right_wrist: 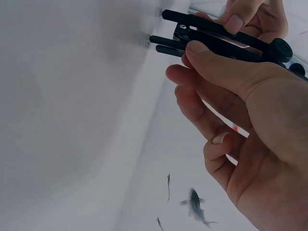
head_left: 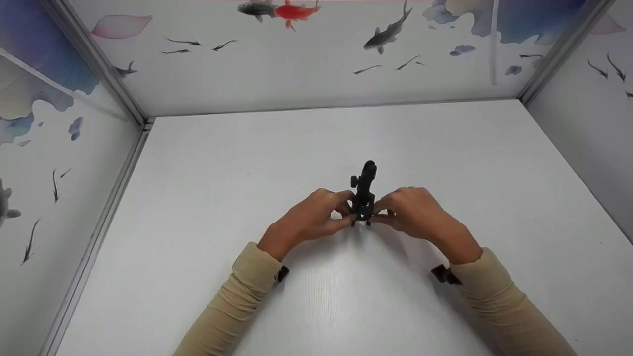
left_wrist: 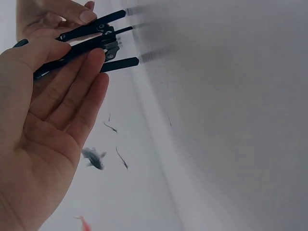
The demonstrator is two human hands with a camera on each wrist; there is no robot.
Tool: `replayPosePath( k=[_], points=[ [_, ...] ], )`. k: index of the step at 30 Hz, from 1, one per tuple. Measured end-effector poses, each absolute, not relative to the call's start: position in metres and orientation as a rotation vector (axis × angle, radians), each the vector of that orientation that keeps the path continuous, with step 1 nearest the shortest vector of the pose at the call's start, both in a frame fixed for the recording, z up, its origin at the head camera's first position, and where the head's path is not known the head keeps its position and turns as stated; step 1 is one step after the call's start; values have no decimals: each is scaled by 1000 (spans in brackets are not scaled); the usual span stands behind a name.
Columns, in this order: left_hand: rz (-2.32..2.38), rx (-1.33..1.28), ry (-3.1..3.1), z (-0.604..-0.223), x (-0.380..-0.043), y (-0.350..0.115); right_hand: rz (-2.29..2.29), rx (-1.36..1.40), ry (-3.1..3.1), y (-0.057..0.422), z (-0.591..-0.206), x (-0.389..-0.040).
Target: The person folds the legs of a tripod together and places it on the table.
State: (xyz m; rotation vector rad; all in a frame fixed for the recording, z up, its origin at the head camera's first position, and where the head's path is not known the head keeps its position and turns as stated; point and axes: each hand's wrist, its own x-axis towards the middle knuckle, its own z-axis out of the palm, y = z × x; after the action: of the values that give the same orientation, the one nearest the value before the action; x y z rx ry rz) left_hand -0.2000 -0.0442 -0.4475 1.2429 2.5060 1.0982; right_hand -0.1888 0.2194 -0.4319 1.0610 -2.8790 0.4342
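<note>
A small black mini tripod stands upright on the white table between the two hands, its slim legs close together and a round knob on its side. From the left, my left hand pinches a leg between thumb and fingertips. On the opposite side my right hand grips another leg with thumb and index finger, the other fingers loosely bent in the right wrist view. The leg tips reach down to the tabletop, where their reflections show.
The white table is bounded by a back wall and side walls, printed with fish and petals. Metal framing runs along the left edge. Dark wrist mounts sit beneath the beige sleeves.
</note>
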Motion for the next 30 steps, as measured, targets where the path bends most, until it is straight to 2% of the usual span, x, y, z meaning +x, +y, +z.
replayPosePath(
  k=[30],
  points=[
    [1095, 1228, 2457, -445, -198, -42, 473, 1199, -2777, 223, -438, -193]
  ],
)
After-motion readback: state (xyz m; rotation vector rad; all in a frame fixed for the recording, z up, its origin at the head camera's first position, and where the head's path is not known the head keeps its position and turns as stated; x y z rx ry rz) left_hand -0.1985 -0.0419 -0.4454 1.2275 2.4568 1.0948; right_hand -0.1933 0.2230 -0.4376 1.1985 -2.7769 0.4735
